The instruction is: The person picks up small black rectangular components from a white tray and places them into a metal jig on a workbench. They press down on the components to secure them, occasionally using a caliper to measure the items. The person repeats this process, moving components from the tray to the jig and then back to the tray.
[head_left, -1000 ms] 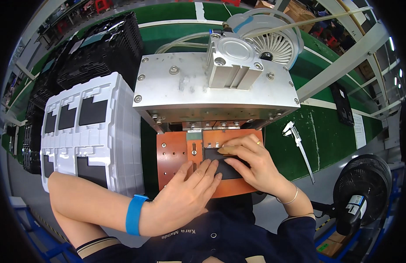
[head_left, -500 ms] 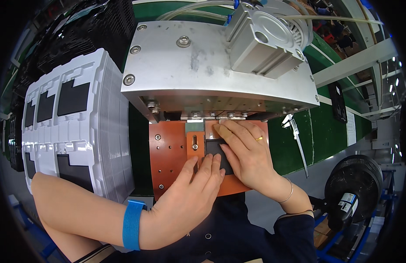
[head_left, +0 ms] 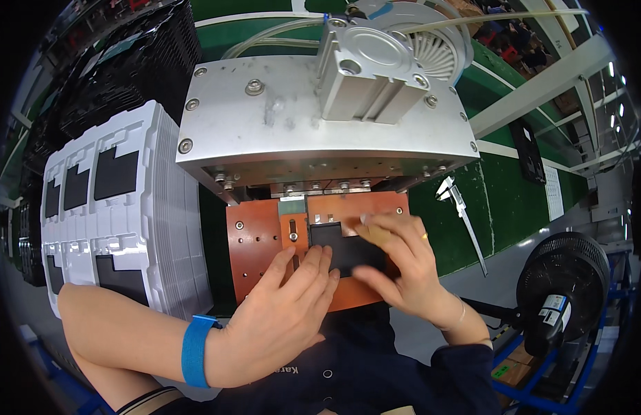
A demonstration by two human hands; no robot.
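A flat black piece with a notched corner lies on the orange fixture plate, against an orange stop block with a slot and screw. My left hand has its fingers stretched out, their tips resting at the piece's lower left edge. Thumb and fingers of my right hand are spread about the piece's right end; its fingertips are partly blurred, and a small pale spot shows at one of them. A blue band circles my left wrist.
Behind the plate stands a silver metal press housing with a cylinder block. White trays holding similar black pieces are stacked at left, with black trays behind. A caliper lies right on the green bench; a black fan stands beyond.
My right hand has drawn back and to the right off the black piece, its fingers spreading, so more of the piece shows. My left hand stays at the left edge. The view has shifted slightly.
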